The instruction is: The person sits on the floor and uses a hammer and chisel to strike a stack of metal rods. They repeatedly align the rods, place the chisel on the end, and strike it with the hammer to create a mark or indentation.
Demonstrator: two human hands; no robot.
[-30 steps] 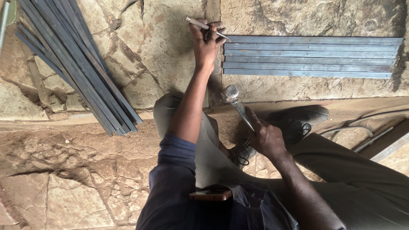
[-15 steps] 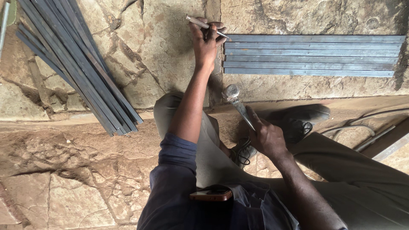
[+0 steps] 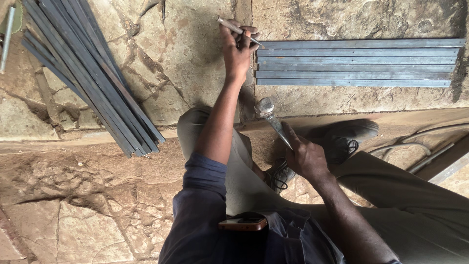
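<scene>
A: Left fingers [image 3: 246,36] are pinched shut round a thin metal punch [image 3: 234,28], its tip slanting down onto the near end of the flat steel strips [image 3: 356,62].

B: And the left hand [image 3: 237,51] sits right at that end, arm stretched straight out from the body, blue sleeve [image 3: 202,176] pushed up to the elbow.

A: Over on the right, fingers [image 3: 293,142] are wrapped tight on the handle of a hammer [image 3: 271,117]. The right hand [image 3: 305,156] is drawn back near the knee, with the hammer's round head raised and pointing toward the strips, well short of the punch.

B: Count the strips?

A: Five that can be made out, laid side by side, touching, ends lined up, on the stone floor [image 3: 176,63].

B: One punch, one hammer. Off to the left there's a second bundle of steel bars [image 3: 88,73], lying diagonally; too overlapped to count.

A: A dark shoe [image 3: 347,132] rests just below the strips, a second one tucked under the right hand. And a flat rectangular phone [image 3: 243,223], orange-edged, pokes out at the waist.

B: No labels to be seen on anything.
</scene>
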